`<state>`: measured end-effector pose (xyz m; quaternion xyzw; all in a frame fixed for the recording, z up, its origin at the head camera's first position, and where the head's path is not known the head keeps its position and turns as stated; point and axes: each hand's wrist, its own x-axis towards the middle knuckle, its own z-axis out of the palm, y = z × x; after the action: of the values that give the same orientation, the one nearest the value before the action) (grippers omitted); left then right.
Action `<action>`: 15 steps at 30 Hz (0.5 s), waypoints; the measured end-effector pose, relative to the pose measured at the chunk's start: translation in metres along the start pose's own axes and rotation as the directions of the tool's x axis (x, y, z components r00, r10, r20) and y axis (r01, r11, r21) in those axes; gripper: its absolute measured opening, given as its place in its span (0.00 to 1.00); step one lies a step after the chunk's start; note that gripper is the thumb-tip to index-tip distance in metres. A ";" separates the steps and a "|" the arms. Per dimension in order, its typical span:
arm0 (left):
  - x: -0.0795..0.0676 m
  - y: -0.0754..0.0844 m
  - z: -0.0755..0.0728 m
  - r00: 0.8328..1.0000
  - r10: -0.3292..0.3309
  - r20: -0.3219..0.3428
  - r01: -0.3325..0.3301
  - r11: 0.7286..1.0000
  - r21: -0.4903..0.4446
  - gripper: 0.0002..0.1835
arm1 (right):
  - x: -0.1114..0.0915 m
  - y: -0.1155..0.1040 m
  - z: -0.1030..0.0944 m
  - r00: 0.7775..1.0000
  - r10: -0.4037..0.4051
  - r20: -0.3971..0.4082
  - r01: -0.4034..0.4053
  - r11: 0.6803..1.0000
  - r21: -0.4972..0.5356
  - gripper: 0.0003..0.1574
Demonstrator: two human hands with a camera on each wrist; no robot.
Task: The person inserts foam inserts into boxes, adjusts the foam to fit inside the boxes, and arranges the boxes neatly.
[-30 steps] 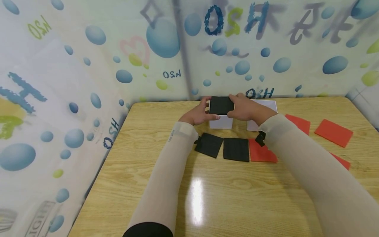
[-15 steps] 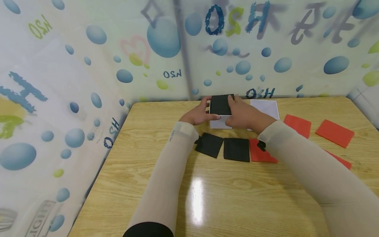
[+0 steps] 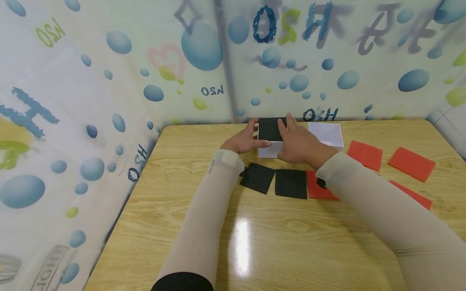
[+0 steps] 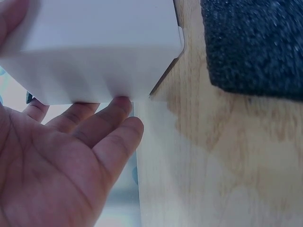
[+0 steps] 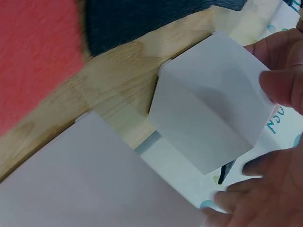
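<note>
A black felt-like square [image 3: 268, 128] lies at the top of a small white box [image 3: 270, 152] near the table's back edge. My left hand [image 3: 241, 140] holds this box at its left, thumb along the front and fingers at the side. In the left wrist view, fingertips touch the white box wall [image 4: 94, 71]. My right hand [image 3: 301, 142] rests with extended fingers over the right part of the black square. In the right wrist view a black sliver [image 5: 226, 171] shows beyond the box's edge. How deep the square sits is hard to tell.
A second white box [image 3: 325, 133], open at the top, stands to the right. Two black squares [image 3: 290, 184] and a red square [image 3: 322, 190] lie in front. Several red pieces [image 3: 411, 163] lie farther right. A patterned curtain [image 3: 204, 93] hangs behind the wooden table [image 3: 276, 242].
My right hand has shifted from the black square's right edge onto its top, fingers now extended. The square's far edge rose slightly, then dropped. My left hand has stayed on the box.
</note>
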<state>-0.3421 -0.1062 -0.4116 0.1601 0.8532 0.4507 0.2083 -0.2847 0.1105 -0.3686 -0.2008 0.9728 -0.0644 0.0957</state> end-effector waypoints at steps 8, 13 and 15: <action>-0.001 0.001 0.001 1.000 0.002 -0.004 -0.002 1.000 0.010 0.62 | -0.002 0.000 0.004 0.987 -0.158 0.017 0.159 0.980 -0.120 0.62; -0.001 0.002 0.001 1.000 -0.014 -0.012 0.014 0.999 0.033 0.62 | -0.001 -0.001 0.008 0.980 -0.194 0.043 0.198 0.972 -0.125 0.62; -0.001 0.003 0.001 1.000 -0.012 -0.010 0.012 0.999 0.032 0.62 | -0.001 0.000 0.010 0.979 -0.199 0.043 0.203 0.971 -0.128 0.61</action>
<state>-0.3401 -0.1043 -0.4098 0.1562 0.8623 0.4363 0.2043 -0.2813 0.1098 -0.3779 -0.3051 0.9481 -0.0065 0.0897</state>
